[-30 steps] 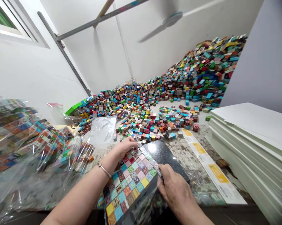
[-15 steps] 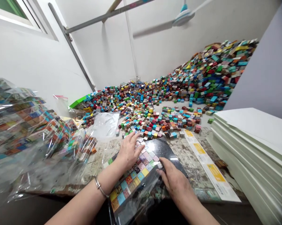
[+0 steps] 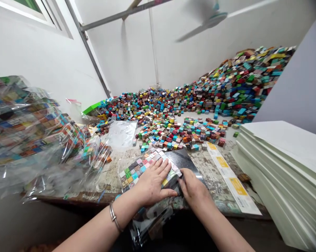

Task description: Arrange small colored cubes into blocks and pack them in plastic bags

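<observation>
A flat panel of small, many-coloured square blocks (image 3: 134, 170) lies at the front edge of the worktop, partly inside a clear plastic bag (image 3: 143, 227) that hangs down over the edge. My left hand (image 3: 155, 180) rests flat on top of the panel with its fingers stretched out. At the panel's right corner, my right hand (image 3: 197, 190) is closed, thumb and fingers pinching the bag by the blocks; its fingertips are partly hidden. A dark, shiny board (image 3: 184, 162) shows beneath and behind the panel.
Loose blocks (image 3: 168, 129) spread behind, rising into a tall heap (image 3: 247, 80) at right. Bagged block panels (image 3: 23, 126) are stacked left. An empty clear bag (image 3: 122, 133) lies near them. A yellow-and-white label strip (image 3: 238, 185) and white sheets (image 3: 281, 157) sit right. A fan (image 3: 212, 21) hangs above.
The panel has shifted back and turned flatter on the worktop. My left hand has slid toward me and right, now lying flat across it. My right hand stays at the corner.
</observation>
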A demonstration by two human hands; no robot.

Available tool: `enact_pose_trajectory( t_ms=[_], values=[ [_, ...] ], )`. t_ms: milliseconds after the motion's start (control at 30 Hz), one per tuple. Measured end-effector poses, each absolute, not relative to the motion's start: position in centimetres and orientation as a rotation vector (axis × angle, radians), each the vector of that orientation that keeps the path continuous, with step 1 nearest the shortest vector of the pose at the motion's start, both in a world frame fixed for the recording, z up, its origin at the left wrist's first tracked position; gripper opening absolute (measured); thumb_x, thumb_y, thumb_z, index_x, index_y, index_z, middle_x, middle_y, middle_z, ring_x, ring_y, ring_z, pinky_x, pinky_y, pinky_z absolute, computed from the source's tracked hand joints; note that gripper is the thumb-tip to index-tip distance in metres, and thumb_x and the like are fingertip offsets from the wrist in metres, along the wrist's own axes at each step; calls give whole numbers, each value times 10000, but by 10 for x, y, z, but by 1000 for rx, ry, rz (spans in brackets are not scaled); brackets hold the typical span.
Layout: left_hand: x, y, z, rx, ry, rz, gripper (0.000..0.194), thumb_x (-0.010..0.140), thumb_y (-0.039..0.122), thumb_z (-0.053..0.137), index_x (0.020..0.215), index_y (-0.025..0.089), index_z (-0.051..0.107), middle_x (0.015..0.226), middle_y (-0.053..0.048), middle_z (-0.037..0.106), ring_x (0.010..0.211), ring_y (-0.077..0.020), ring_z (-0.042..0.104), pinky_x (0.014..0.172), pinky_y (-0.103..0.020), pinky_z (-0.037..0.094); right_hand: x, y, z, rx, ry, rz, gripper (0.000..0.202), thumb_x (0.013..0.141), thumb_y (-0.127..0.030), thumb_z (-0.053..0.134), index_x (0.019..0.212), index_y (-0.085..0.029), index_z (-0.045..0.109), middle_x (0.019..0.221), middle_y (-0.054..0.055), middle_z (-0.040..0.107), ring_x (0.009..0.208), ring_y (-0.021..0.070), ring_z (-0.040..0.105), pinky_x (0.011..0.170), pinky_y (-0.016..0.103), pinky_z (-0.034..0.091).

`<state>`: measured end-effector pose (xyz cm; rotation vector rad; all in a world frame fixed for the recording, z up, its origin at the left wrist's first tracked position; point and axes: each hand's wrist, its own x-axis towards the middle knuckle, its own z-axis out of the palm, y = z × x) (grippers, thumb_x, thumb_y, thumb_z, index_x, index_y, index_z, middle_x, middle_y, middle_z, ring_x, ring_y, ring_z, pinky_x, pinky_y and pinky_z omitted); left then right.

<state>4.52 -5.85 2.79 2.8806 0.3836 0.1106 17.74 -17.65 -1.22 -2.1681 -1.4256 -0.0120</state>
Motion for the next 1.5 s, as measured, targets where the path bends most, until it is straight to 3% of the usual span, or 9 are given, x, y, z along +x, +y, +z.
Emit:
enact_pose_trajectory(
  t_ms=[167,367,600,700,867,967,1067,1267,1500],
  values=[
    [44,-58,27,2882,347,104,863,726,681,432,1396,194,189,1463,-102,176,1347,-299,99,1088,-464,132,181,-173,-13,-2236,-1366,-12,124,853,-240,423,903,-188,524,850,42,634,662,176,628,524,257,416],
    [44,-57,28,2902,333,96,850,741,657,440,1399,187,177,1463,-104,175,1347,-294,106,1094,-457,124,182,-178,-16,-2154,-1463,-110,218,879,-220,378,1051,-174,503,943,59,624,743,170,635,561,257,440],
    [43,-58,28,2897,307,131,848,743,667,427,1395,178,189,1459,-110,184,1342,-301,117,1089,-477,152,185,-176,-18,-2312,-1412,-178,160,866,-341,441,825,-224,542,761,-18,633,630,177,644,456,260,405],
    [43,-59,29,2857,315,216,742,796,614,399,1377,177,254,1440,-101,253,1335,-275,174,1090,-457,184,189,-177,-24,-2251,-1469,-196,177,878,-349,407,875,-233,541,808,-15,648,661,175,652,476,261,435],
    [41,-27,29,2728,692,571,446,890,351,377,1284,146,417,1335,-122,444,1244,-214,396,1036,-391,339,191,-180,-28,-2162,-1533,-328,234,893,-324,351,964,-204,539,893,25,671,728,181,663,534,268,495],
    [41,5,32,2732,814,614,406,875,224,372,1246,80,447,1319,-186,441,1233,-258,403,1023,-457,333,189,-179,-28,-2140,-1533,-415,280,894,-311,330,1006,-172,546,944,54,677,761,189,667,558,275,519],
    [48,27,37,2786,732,560,410,847,138,374,1247,84,447,1362,-165,392,1273,-249,340,1048,-442,293,187,-178,-26,-2151,-1543,-458,314,893,-285,319,1057,-144,546,945,59,690,732,189,676,538,278,530],
    [64,41,43,2855,460,414,283,825,154,453,1071,197,585,1151,-60,607,1099,-196,520,975,-350,383,187,-178,-22,-2122,-1573,-537,337,893,-258,302,1062,-121,559,930,69,701,671,181,680,491,260,528],
    [62,48,32,2787,455,497,190,859,195,428,997,191,559,981,-47,620,911,-149,569,829,-268,456,188,-174,-25,-2151,-1610,-540,313,900,-246,297,1002,-151,577,926,82,697,669,171,677,445,230,495]
  ],
)
